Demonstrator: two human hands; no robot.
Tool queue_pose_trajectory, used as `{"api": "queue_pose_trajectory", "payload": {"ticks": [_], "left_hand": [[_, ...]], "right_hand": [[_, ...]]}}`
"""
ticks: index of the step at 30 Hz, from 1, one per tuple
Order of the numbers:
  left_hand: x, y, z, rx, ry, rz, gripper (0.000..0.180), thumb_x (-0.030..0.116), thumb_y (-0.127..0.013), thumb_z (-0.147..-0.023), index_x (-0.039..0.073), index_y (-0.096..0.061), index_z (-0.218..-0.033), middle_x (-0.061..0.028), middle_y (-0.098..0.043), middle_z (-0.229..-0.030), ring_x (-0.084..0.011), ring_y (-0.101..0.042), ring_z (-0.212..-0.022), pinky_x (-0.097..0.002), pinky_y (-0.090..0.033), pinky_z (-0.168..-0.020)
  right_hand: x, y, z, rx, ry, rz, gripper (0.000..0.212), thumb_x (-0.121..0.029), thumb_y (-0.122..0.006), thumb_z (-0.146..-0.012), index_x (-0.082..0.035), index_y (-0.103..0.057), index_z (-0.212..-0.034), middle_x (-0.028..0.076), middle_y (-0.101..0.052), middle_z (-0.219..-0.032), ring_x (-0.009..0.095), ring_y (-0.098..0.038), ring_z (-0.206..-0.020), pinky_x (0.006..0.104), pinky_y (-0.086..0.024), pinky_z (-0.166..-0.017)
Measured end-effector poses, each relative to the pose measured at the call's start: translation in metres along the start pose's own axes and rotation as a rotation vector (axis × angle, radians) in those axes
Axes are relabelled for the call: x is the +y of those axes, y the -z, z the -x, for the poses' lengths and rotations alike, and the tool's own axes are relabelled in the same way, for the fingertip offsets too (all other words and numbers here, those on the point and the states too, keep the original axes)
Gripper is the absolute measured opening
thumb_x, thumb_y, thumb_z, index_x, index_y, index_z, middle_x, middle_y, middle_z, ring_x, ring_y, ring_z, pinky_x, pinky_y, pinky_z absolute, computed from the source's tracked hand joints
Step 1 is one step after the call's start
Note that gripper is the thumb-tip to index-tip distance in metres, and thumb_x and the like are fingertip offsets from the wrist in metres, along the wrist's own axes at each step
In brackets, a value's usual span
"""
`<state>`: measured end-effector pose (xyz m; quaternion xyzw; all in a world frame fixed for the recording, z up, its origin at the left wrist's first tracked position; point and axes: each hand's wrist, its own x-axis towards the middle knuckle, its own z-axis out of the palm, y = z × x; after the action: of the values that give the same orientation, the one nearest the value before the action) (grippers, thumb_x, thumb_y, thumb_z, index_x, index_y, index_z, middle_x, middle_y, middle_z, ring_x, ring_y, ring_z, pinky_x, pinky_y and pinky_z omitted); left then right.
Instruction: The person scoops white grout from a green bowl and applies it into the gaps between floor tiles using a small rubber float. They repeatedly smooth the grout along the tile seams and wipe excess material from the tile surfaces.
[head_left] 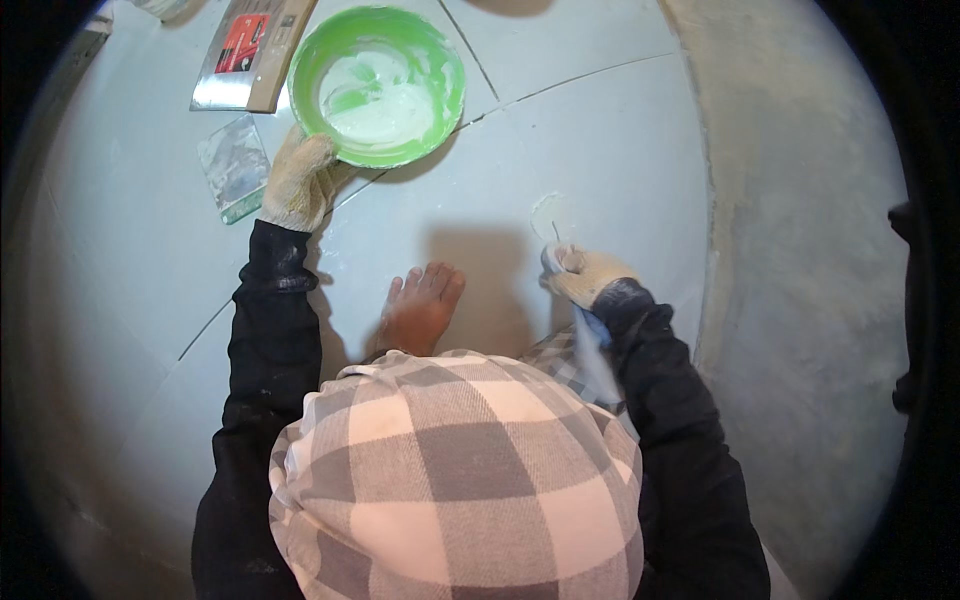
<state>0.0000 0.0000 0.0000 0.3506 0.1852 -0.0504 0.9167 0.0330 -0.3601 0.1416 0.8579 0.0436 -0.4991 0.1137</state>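
Note:
A round green bowl [447, 95] stands at the top, smeared inside with a white paste [385, 112]. My left hand [300, 182], in a cream knit glove, is closed on its near-left rim. My right hand [590, 277], gloved alike, is curled low over the floor to the right of my bare foot [420, 310]. A thin dark sliver sticks out past its fingers; what they hold is hidden. Just beyond them, a whitish ring-shaped smear [553, 212] marks the tile. Under the right wrist a blurred pale blue and white sheet-like thing [596, 360] hangs down.
Left of the bowl lies a wide metal blade with a wooden edge [282, 60] and a red label. Below it rests a paste-smeared flat scraper [234, 165] with a green edge. Pale floor tiles [600, 110] meet a rough grey strip [800, 250] at right.

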Motion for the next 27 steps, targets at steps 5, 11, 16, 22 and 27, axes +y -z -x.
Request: {"api": "queue_pose_trajectory", "payload": {"ticks": [5,11,16,22,27], "left_hand": [[0.0,-0.006,0.004,0.001,0.008,0.001,0.047,0.021,-0.059,-0.098,0.003,-0.047,-0.14,-0.0129,-0.058,-0.135,-0.0257,-0.06,-0.121,-0.0477,-0.051,-0.104],[-0.001,-0.006,0.003,0.005,0.0,0.011,0.046,0.02,-0.058,-0.098,0.004,-0.048,-0.14,-0.013,-0.06,-0.133,-0.0254,-0.061,-0.119,-0.0469,-0.051,-0.104],[-0.004,0.0,0.001,-0.042,0.001,0.028,0.059,0.018,-0.062,-0.096,0.001,-0.038,-0.148,-0.0167,-0.055,-0.141,-0.0287,-0.06,-0.123,-0.0483,-0.05,-0.106],[-0.003,0.001,0.003,-0.006,0.022,0.061,0.059,0.017,-0.063,-0.096,0.002,-0.039,-0.148,-0.0154,-0.054,-0.141,-0.028,-0.059,-0.125,-0.0483,-0.05,-0.107],[-0.002,0.004,0.001,-0.002,0.063,0.076,0.059,0.017,-0.062,-0.096,0.002,-0.039,-0.148,-0.015,-0.054,-0.141,-0.0279,-0.058,-0.126,-0.0486,-0.049,-0.107]], "right_hand": [[-0.001,0.039,0.003,0.465,0.251,0.285,0.051,-0.041,-0.065,-0.085,-0.024,-0.061,-0.133,0.007,-0.055,-0.136,0.036,-0.064,-0.11,0.0471,-0.052,-0.096],[-0.009,0.034,-0.009,0.204,0.123,0.493,0.05,-0.036,-0.064,-0.085,-0.025,-0.058,-0.134,0.004,-0.055,-0.133,0.034,-0.065,-0.107,0.0474,-0.054,-0.087],[0.028,0.01,-0.002,-0.073,0.018,0.131,0.056,-0.049,-0.065,-0.086,-0.021,-0.06,-0.134,0.013,-0.059,-0.131,0.034,-0.061,-0.118,0.0422,-0.047,-0.102],[0.018,-0.044,-0.025,0.422,0.052,-0.369,0.07,-0.054,-0.053,-0.093,-0.005,-0.051,-0.143,0.028,-0.054,-0.14,0.04,-0.056,-0.126,0.0387,-0.044,-0.106],[0.001,-0.048,0.002,-0.03,-0.077,-0.204,0.067,-0.052,-0.056,-0.091,-0.013,-0.05,-0.144,0.025,-0.05,-0.141,0.043,-0.061,-0.116,0.0472,-0.049,-0.1]]}}
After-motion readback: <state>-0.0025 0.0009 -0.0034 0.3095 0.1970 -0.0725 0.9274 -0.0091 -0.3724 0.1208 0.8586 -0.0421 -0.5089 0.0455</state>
